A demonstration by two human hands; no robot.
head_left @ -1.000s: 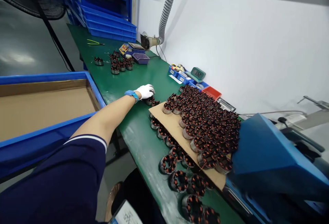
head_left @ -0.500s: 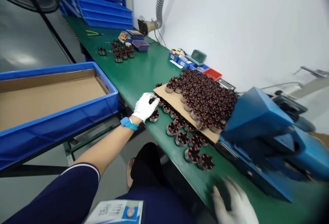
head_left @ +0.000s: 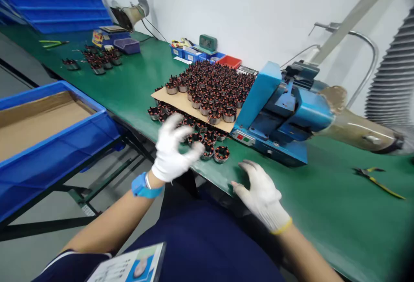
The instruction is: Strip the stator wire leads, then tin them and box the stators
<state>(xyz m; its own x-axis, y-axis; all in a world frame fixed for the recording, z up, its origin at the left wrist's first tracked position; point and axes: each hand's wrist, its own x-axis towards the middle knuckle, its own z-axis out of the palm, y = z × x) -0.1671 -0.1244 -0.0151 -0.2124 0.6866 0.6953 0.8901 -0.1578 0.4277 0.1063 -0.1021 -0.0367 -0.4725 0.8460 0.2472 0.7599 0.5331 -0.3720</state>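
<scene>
My left hand (head_left: 173, 150), in a white glove with a blue wristband, hovers with fingers spread just above the loose copper-wound stators (head_left: 207, 139) lying at the green bench's front edge; it is motion-blurred and holds nothing I can see. My right hand (head_left: 261, 191), also gloved, rests open on the green bench top (head_left: 323, 204) near its front edge, right of those stators. Behind them a cardboard sheet (head_left: 171, 98) carries a dense pile of stators (head_left: 213, 86).
A blue machine (head_left: 278, 109) stands right of the cardboard, with a hose (head_left: 393, 70) behind it. Pliers (head_left: 375, 176) lie at far right. Small bins (head_left: 207, 55) and more stators (head_left: 93, 60) sit farther back. A cardboard-lined blue crate (head_left: 48, 122) stands at left.
My view has swung right. My left hand drew back from the far stators toward the front edge and opened. My right hand came into view and settled on the bench.
</scene>
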